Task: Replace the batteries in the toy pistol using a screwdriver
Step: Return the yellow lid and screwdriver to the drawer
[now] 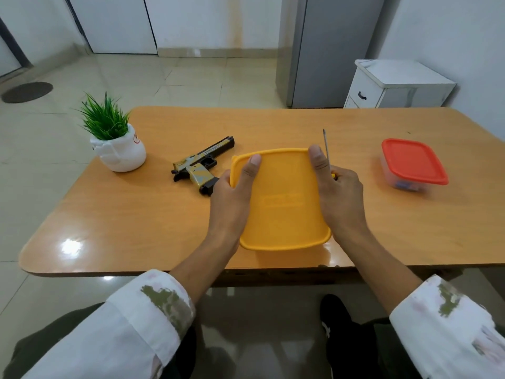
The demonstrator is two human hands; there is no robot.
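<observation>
Pistol (203,165) lies flat on the table (123,214), left of centre, barrel pointing away and right, grip toward the near edge. Camo tan-and-grey body, black muzzle and grip base. No hand on it; its grip base is just beside the left hand (232,198).

Screwdriver (326,151) is in the right hand (341,198). Its thin metal shaft sticks out past the thumb, tip pointing away from the person. Handle mostly hidden in the fist, only a small yellow bit shows at the knuckles.

Yellow box (281,201) sits centre, near the front edge, lid on. Both hands clasp it from the sides. Left hand grips its left edge, thumb laid flat on the lid, fingers wrapped down the side out of sight. Right hand is on the right edge, thumb on the lid, fingers curled round the screwdriver; whether those fingers also grip the box wall, cannot tell.

Red-lid box (412,161) is well apart to the right, lid on, clear body, something small and bluish inside, too blurred to tell. Plant (117,143) in a white pot stands at far left, apart from the pistol.

White patterned sleeves at the bottom. Past the table: tiled floor, white cabinet (396,86), grey fridge (328,50).
</observation>
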